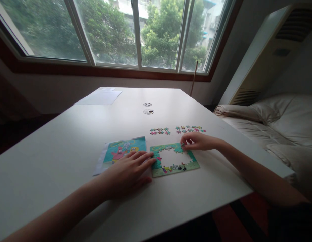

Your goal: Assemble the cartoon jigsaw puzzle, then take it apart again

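A jigsaw puzzle [176, 172] lies flat on the white table, its border joined and its middle bare. My left hand [135, 168] rests palm down with fingers spread, its fingertips on the puzzle's left edge. Under part of that hand is a cartoon picture sheet [138, 143]. Over the puzzle's upper right, my right hand [193, 141] pinches a small puzzle piece [182, 144]. Beyond the puzzle lie two groups of loose puzzle pieces, one on the left [159, 131] and one on the right [189, 129].
The white table [57, 154] reaches toward a window [158, 37]. White paper [100, 97] lies at its far left, and two round fittings [148, 111] sit in its surface. A pale sofa [277, 117] stands to the right, near a tall air conditioner [262, 57].
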Demonstrator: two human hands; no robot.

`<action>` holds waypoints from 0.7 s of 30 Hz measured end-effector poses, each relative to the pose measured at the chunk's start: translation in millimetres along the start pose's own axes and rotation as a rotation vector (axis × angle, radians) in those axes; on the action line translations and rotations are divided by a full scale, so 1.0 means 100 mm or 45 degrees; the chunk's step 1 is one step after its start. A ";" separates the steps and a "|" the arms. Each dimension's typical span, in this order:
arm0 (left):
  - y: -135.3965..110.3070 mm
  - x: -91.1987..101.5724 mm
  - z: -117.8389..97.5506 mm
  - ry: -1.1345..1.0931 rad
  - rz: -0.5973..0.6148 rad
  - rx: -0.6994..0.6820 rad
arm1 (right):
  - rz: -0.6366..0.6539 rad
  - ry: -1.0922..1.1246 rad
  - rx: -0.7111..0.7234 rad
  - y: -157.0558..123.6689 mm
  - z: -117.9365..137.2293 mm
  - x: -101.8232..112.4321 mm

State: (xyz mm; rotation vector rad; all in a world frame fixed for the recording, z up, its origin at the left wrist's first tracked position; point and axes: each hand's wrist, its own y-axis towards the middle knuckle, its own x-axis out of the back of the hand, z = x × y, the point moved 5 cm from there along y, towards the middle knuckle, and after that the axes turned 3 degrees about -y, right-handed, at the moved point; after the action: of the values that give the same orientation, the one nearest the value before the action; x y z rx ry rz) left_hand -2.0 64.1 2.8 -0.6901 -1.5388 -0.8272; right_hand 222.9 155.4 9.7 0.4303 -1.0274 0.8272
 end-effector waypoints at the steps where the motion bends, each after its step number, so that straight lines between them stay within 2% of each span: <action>1: 0.00 0.00 0.00 0.002 0.001 -0.002 | -0.022 0.024 -0.005 0.00 0.00 0.01; 11: -0.01 -0.01 0.01 0.017 -0.007 0.005 | -0.242 0.156 -0.111 0.08 0.02 0.00; 21: -0.01 -0.01 0.00 0.024 -0.001 0.002 | -0.274 0.142 -0.213 0.12 0.20 -0.15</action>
State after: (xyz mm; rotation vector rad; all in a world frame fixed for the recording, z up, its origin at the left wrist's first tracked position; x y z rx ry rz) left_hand -2.7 63.8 1.8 -0.6791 -1.5223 -0.8309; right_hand 198.1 143.7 5.4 0.3411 -0.9204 0.5623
